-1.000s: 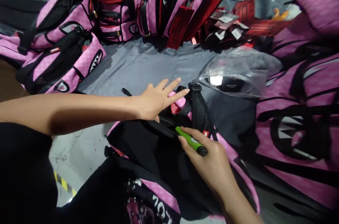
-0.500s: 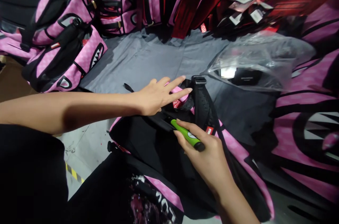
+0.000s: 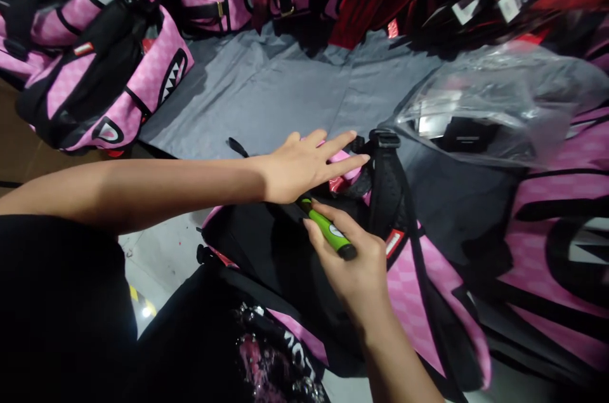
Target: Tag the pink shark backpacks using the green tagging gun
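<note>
A wide surface under wrinkled grey cloth is spreading behind the work. A pink-checked backpack with a black fabric back is lying at its near edge, in front of the person; how much of it the surface is supporting, I cannot tell. On the right, a loose bag of clear plastic is lying near the backpack, apart from both hands.

For doing this step well, in my judgement, the backpack should be staying flat and steady under the left hand, while the right hand is guiding the tool lightly. As the tip is hiding under the left hand, the person should be leaving it more free space, so that it is not catching skin or cloth.

The left fingers are spreading wide and grasping nothing; they are reaching across the top of the backpack and seem to be touching a soft pink piece. The right fingers are closing, with the thumb, around a slim tool with a bright green handle and black end, which is slanting over the black fabric. Near the left fingertips, a small black plastic buckle is sitting on a strap.
</note>
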